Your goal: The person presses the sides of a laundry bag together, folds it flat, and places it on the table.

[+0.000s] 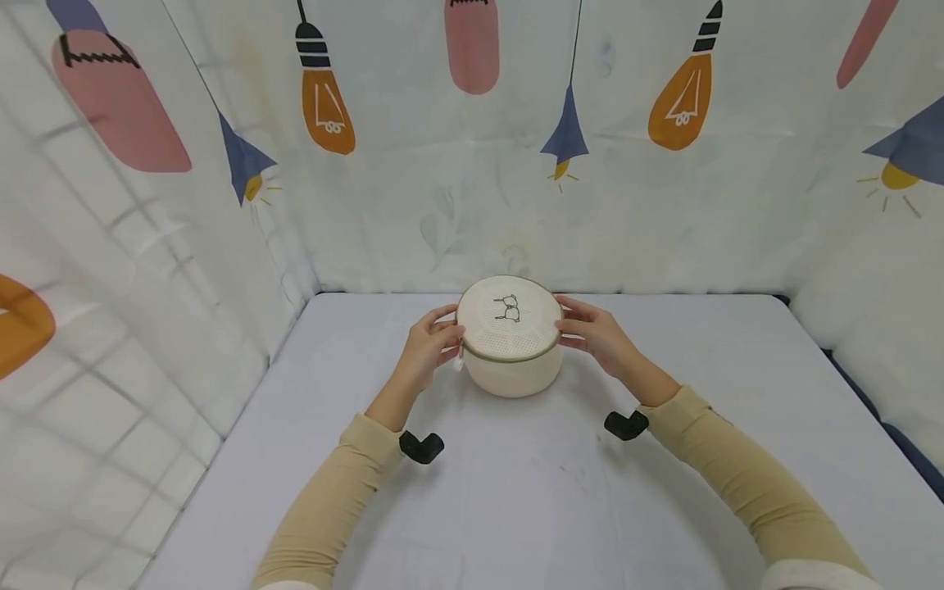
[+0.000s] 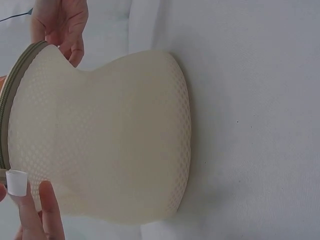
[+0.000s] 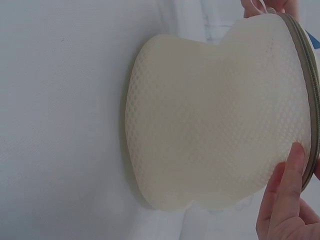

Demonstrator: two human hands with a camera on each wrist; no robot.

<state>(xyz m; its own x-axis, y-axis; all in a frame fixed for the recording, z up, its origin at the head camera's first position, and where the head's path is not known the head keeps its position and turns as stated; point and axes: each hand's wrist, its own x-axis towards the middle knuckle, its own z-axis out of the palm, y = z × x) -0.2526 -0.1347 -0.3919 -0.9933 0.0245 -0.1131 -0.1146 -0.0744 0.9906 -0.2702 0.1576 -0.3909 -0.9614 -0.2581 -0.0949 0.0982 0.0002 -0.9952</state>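
Mesh bag (image 1: pixel 509 338) is being held upright on the table (image 1: pixel 501 500), centre of the head view. Its zipped rim (image 3: pixel 311 75) is being pinched at opposite sides by fingers of the left hand (image 1: pixel 429 342) and right hand (image 1: pixel 599 334), presumably so the soft wall is being kept from sagging.

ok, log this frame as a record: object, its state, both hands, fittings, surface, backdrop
object: round cream mesh bag with a black line drawing on top
state: upright, base apparently on the table
left_hand: left hand holds the bag's left side at the rim
right_hand: right hand holds the opposite side at the rim
fittings: olive-green zipper along the top edge; small white tag by the left fingers
surface: pale cloth-covered table
backdrop: white curtain printed with orange bulbs and blue lamps
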